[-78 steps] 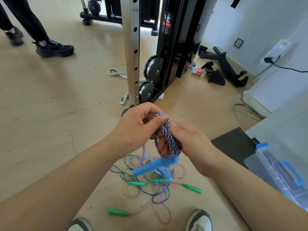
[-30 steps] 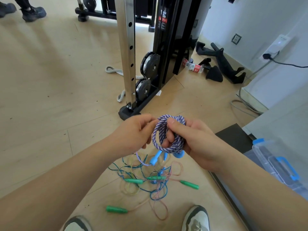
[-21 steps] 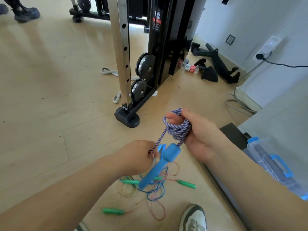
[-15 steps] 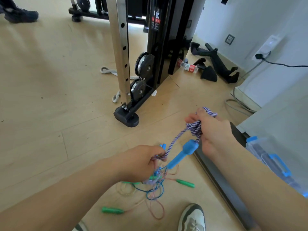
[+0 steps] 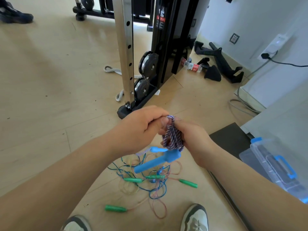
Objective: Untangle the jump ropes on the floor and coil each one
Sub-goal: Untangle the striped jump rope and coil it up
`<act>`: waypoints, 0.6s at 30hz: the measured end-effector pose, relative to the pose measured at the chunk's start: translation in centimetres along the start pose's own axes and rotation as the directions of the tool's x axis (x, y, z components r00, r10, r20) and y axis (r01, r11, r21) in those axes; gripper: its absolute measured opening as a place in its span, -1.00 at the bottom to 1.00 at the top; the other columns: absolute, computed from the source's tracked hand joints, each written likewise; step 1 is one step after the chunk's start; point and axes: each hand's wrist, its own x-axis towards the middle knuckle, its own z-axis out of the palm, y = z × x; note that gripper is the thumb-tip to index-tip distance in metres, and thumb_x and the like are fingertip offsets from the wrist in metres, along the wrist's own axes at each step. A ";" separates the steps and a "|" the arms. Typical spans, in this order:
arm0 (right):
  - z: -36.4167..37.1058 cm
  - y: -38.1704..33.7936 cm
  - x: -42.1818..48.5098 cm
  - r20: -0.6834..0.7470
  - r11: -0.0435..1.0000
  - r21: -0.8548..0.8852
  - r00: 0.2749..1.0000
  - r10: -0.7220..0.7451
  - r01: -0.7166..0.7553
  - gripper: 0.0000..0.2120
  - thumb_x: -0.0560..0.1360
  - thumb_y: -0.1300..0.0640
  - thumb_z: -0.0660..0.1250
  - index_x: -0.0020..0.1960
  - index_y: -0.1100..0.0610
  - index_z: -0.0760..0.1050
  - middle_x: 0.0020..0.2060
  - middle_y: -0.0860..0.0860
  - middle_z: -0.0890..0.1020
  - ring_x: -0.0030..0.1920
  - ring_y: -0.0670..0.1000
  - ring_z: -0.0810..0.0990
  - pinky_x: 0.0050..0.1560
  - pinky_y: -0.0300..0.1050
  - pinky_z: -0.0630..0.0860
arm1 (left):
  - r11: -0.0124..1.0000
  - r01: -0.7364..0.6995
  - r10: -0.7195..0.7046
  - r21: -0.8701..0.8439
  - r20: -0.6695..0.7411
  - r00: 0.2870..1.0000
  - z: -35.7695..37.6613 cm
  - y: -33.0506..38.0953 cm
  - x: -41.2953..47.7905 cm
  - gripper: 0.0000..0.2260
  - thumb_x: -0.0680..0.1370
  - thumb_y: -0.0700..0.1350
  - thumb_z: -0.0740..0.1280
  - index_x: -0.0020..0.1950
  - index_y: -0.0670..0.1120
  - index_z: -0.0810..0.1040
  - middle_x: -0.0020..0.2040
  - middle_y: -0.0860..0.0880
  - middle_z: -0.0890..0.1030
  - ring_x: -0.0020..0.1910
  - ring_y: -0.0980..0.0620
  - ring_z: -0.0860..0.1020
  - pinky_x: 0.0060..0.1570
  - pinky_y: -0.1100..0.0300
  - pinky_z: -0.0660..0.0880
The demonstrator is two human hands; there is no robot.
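Two grips — left hand (image 5: pixel 141 129), right hand (image 5: pixel 193 139) — clasp striped rope coil (image 5: pixel 172 135) above wood floor (image 5: pixel 50 97); rack (image 5: pixel 126 47) behind.

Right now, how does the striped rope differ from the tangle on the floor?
The striped rope is wound into a tight bundle, gripped by the left hand and right hand; the tangle lies loose on the floor. The striped rope is thick and purple-white; the tangle's cords are thin, blue and pinkish. Its handles are blue, the tangle's green. Both are jump ropes with handles.
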 end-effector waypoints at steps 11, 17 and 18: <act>1.7 -0.8 -1.5 0.223 0.994 -0.047 0.971 -0.087 0.100 -0.85 0.56 0.25 0.42 0.00 0.35 0.69 -0.06 0.28 0.74 -0.12 0.13 0.63 0.02 0.08 0.55 | 0.907 0.395 -0.380 0.143 -0.124 0.917 -0.8 -4.4 -0.6 -0.79 0.68 0.06 0.23 -0.02 0.05 0.62 -0.24 -0.08 0.63 -0.35 0.06 0.47 -0.27 0.13 0.45; 0.5 -0.9 -0.3 0.147 0.954 0.298 0.989 -0.017 -0.028 -0.74 0.62 0.20 0.28 0.11 0.35 0.67 0.00 0.21 0.75 -0.11 0.06 0.71 -0.03 -0.16 0.65 | 0.874 0.465 -0.480 0.142 0.099 0.872 2.6 -3.6 -1.5 -0.72 0.71 0.11 0.14 0.06 0.01 0.57 -0.17 -0.12 0.66 -0.40 0.04 0.51 -0.25 0.05 0.55; 0.3 -1.1 -0.1 0.124 0.930 0.364 0.992 -0.005 -0.040 -0.74 0.63 0.20 0.27 0.13 0.34 0.65 0.04 0.19 0.75 -0.09 0.04 0.73 -0.05 -0.16 0.66 | 0.870 0.478 -0.492 0.118 0.142 0.859 3.2 -3.2 -1.7 -0.72 0.72 0.11 0.13 0.06 -0.01 0.55 -0.17 -0.13 0.65 -0.43 0.03 0.52 -0.23 0.04 0.58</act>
